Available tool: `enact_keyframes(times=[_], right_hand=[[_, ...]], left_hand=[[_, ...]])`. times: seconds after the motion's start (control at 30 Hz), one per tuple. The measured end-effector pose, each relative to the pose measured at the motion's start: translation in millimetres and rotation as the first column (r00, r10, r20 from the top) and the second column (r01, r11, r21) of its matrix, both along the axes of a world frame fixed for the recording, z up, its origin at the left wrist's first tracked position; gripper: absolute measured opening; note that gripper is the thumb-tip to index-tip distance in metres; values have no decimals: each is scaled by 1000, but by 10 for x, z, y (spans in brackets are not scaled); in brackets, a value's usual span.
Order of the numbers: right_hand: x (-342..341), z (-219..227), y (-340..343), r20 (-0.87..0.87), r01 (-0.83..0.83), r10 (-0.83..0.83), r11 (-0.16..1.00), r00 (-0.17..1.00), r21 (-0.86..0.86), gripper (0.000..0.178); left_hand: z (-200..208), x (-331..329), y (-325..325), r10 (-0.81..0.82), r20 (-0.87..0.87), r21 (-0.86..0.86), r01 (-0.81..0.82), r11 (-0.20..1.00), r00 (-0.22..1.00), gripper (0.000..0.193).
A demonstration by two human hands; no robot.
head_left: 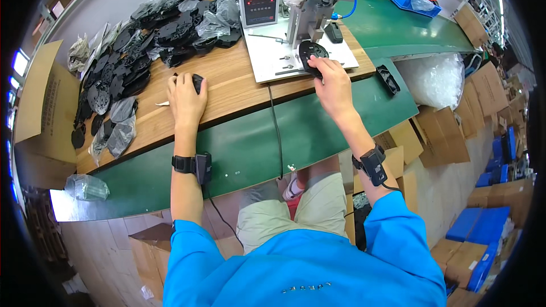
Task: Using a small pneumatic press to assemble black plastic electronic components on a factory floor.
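On the wooden board, my left hand [188, 99] has its fingers curled over a small black plastic piece [197, 83], mostly hidden beneath them. My right hand [334, 86] grips the near edge of a round black plastic part [307, 52] between thumb and fingers. That part is tilted at the front of the press [305, 23], over its white base plate [264, 59]. A heap of flat black plastic parts [122, 59], some in clear bags, covers the board left of the press.
A counter box with a red display [260, 1] stands beside the press. A black block [334, 32] sits on the base plate's right side, and a black tray-like piece [388, 81] lies on the green table [239, 156]. An open carton [42, 113] flanks the left; a cable hangs over the front edge.
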State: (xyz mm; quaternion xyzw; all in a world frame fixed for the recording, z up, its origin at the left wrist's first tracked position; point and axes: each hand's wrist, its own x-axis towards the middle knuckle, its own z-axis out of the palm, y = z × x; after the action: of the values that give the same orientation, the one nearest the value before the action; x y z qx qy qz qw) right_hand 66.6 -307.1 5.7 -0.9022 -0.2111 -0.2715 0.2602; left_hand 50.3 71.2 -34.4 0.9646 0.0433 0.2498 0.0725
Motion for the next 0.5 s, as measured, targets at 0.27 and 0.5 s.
enact_keyframes(times=[0.27, 0.5], right_hand=[[-11, 42, 37, 4, 6, -6, 1000, 1000, -1, 49], [-17, 27, 49, 15, 8, -8, 1000, 1000, -8, 49]], left_hand=[[91, -21, -280, -500, 97, -44, 506, 861, 860, 56], [96, -108, -470, -482, 92, -179, 490, 853, 872, 54]])
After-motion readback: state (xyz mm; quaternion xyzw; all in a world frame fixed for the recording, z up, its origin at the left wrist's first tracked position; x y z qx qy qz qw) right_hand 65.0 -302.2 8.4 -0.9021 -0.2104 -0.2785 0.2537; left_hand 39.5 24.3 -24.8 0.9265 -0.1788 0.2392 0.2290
